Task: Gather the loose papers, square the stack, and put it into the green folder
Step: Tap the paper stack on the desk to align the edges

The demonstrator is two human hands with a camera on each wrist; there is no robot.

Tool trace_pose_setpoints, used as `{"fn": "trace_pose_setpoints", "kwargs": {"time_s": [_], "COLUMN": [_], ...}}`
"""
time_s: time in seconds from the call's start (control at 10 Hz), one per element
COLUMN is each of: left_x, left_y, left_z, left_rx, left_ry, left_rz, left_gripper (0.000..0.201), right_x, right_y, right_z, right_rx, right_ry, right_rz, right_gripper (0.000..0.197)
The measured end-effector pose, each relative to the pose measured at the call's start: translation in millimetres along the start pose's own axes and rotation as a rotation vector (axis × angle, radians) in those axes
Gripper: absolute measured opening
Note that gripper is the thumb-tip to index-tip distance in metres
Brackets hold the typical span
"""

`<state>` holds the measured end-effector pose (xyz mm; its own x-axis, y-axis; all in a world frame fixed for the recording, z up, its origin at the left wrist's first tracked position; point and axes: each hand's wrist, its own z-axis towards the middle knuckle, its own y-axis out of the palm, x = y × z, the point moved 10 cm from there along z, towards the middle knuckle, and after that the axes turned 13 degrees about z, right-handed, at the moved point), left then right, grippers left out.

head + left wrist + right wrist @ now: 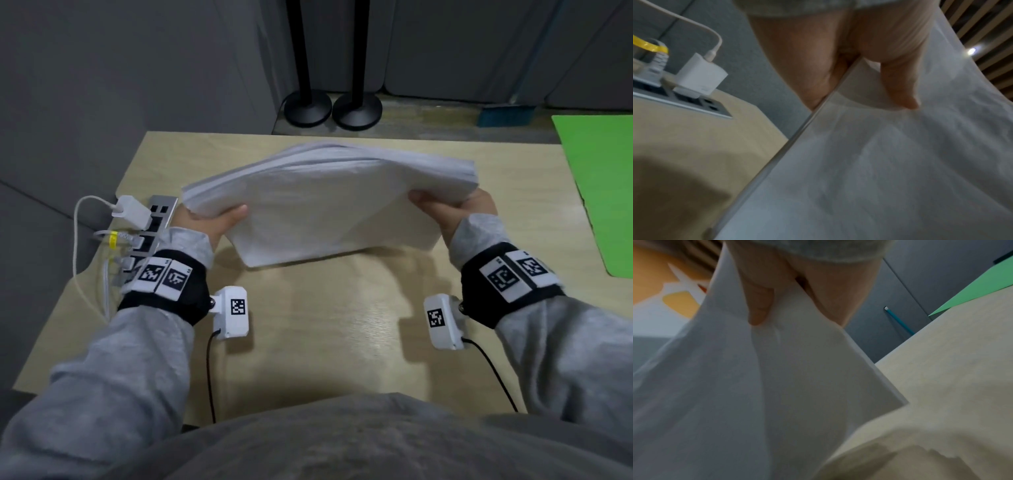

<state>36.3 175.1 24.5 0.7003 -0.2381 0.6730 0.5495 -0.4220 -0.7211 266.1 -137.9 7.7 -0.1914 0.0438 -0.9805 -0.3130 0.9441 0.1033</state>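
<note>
Pinching the stack (329, 202) at its sides, left hand (209, 221) and right hand (452, 209), lower edge near the table (342, 325), folder (603, 185) apart at right.

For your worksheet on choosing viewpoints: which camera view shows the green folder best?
The head view: the green folder lies flat at the table's right edge, partly cut off. The right wrist view catches only a corner; the left wrist view shows none.

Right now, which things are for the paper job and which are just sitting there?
For the job:
papers, gripped at each side by the left hand and right hand
green folder, flat on the table, to the right

Just sitting there:
power strip
white charger
two black stand bases
teal broom
</note>
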Motion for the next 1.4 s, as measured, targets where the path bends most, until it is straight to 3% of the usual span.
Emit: {"fn": "trace_pose_setpoints", "kwargs": {"time_s": [0.1, 0.2, 0.3, 0.5, 0.6, 0.7, 0.8, 0.9, 1.0, 1.1, 1.2, 1.3, 1.4], "left_x": [1, -18, -53, -68, -54, -5, 24, 74, 137, 162, 160, 155, 143], "left_y": [-5, 17, 38, 42, 31, 9, -17, -31, -10, 6, 1, -6, -18], "left_z": [1, 1, 8, 18, 15, 7, 2, -15, -55, -81, -81, -81, -72], "left_rx": [0.017, -0.045, -0.156, -0.136, -0.071, 0.015, 0.064, 0.125, 0.083, 0.047, 0.082, 0.093, 0.082], "left_ry": [0.029, -0.062, -0.262, -0.281, -0.168, 0.179, 0.361, 0.584, 0.894, 0.975, 0.904, 0.88, 0.799], "left_rz": [0.017, 0.213, 0.175, 0.107, 0.167, -0.056, -0.18, 0.12, 0.425, 0.426, 0.296, 0.205, 0.048], "left_gripper": [0.056, 0.056, 0.087, 0.091, 0.075, 0.056, 0.077, 0.08, 0.073, 0.047, 0.025, 0.02, 0.018], "right_x": [-9, 6, 27, 37, 24, -9, -38, -66, -94, -108, -123, -119, -107], "right_y": [-3, 4, -1, -10, -7, -2, 8, 24, 57, 78, 79, 67, 43], "right_z": [1, -3, -6, 0, -1, -2, -2, -8, -25, -36, -52, -48, -34], "right_rx": [-0.003, -0.075, -0.073, 0.019, 0.037, 0.057, 0.069, 0.03, -0.091, -0.201, -0.154, -0.084, 0.046], "right_ry": [-0.056, -0.007, 0.121, 0.193, 0.149, -0.009, -0.151, -0.294, -0.462, -0.538, -0.754, -0.711, -0.587], "right_rz": [-0.019, -0.225, -0.358, -0.331, -0.281, -0.28, -0.26, -0.289, -0.406, -0.323, -0.477, -0.495, -0.494], "right_gripper": [0.035, 0.044, 0.051, 0.063, 0.055, 0.04, 0.031, 0.015, 0.017, 0.02, 0.018, 0.015, 0.035]}}
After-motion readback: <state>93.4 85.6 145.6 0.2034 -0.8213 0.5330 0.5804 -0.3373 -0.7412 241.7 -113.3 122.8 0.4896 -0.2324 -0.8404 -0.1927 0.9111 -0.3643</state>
